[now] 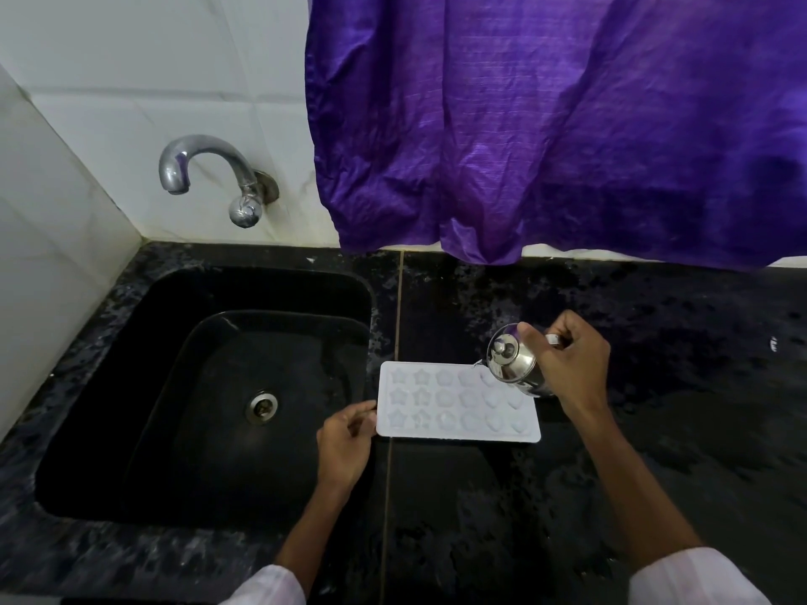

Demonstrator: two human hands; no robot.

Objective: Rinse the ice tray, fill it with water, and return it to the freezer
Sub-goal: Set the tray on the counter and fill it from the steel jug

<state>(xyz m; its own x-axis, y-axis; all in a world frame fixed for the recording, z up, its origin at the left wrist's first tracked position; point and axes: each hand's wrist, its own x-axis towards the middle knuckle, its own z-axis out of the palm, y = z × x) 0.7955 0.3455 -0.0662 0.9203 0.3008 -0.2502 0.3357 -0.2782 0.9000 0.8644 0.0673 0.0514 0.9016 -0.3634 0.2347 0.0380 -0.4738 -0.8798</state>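
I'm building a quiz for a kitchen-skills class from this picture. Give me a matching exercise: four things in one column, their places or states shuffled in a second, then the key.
Things
1 ice tray
2 steel jug
3 tap
4 purple cloth

Places or states
A hangs down behind the counter
B tilted over the tray's right end, held by the right hand
C lies flat on the counter, right of the sink
D fixed to the white tiles above the sink

Pairs: 1-C, 2-B, 3-D, 4-A
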